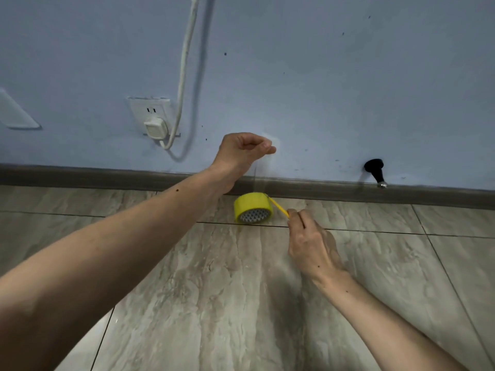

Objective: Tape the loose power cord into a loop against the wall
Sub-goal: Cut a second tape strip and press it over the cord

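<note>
A white power cord (184,62) runs down the blue wall (321,76) and curves into a white plug (155,127) seated in the wall socket (149,107). My left hand (241,152) is raised near the wall and pinches the end of a clear tape strip (257,178) that stretches down to the yellow tape roll (253,207) near the skirting board. My right hand (308,242) grips a thin yellow tool (278,206) whose tip meets the roll's upper right edge. I cannot tell whether the roll hangs or rests on the floor.
A dark skirting board (107,178) runs along the foot of the wall. A black door stopper (375,170) juts out at the right. A white plate (16,113) is fixed to the wall at far left. Marbled floor tiles (214,290) fill the foreground.
</note>
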`<state>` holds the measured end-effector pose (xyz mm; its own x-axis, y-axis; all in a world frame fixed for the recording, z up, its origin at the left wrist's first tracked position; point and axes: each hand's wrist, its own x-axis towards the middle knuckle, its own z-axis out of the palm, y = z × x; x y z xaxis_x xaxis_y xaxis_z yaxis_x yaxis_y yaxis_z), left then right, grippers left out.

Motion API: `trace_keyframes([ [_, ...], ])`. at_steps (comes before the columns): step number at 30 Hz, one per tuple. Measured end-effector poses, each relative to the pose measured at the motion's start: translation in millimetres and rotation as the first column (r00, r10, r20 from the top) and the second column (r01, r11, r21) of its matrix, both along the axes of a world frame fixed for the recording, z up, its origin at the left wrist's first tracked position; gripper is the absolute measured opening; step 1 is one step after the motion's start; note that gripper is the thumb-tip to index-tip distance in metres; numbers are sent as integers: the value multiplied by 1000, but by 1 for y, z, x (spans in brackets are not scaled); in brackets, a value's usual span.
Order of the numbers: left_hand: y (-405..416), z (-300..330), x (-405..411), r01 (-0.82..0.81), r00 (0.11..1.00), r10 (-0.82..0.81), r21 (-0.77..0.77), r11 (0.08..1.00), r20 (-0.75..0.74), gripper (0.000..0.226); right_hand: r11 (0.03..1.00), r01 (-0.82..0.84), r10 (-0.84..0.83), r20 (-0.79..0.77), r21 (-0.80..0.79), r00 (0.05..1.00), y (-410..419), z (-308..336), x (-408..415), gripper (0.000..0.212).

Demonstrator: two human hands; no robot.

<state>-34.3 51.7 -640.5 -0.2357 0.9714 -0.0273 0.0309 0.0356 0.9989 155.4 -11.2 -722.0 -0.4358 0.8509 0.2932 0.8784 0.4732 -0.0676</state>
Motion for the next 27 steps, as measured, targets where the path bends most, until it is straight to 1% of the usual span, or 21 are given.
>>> trace_keyframes([
  [6, 6, 1, -1, 2, 999, -2, -1, 1000, 36, 20, 998, -7, 15, 143, -57, 990, 13, -2, -9, 34],
  [11, 12, 1, -2, 15, 1000, -15, 11, 1000, -7, 19, 991, 52, -24, 215, -126, 976, 28, -5, -16, 25],
  [14, 15, -3, -3, 16, 1000, -16, 6, 1000, -5, 18, 984, 38, 5, 238, -174, 971, 34, -1, -22, 29],
  [18, 16, -5, -4, 20, 1000, -20, -9, 1000, -11, 15, 986, -10, 53, 251, -168, 967, 39, 1, -27, 36],
  [23, 10, -7, -4, 41, 999, -41, -18, 999, -8, 15, 981, -27, 77, 260, -190, 962, 44, 0, -34, 36],
  [25, 8, -8, -6, 36, 999, -36, -15, 999, -4, 15, 977, -6, 62, 255, -214, 965, 44, 0, -35, 35],
  [27, 7, -8, -9, 17, 1000, -17, 0, 1000, 19, 13, 976, 51, -3, 219, -213, 976, 43, 1, -33, 30],
])
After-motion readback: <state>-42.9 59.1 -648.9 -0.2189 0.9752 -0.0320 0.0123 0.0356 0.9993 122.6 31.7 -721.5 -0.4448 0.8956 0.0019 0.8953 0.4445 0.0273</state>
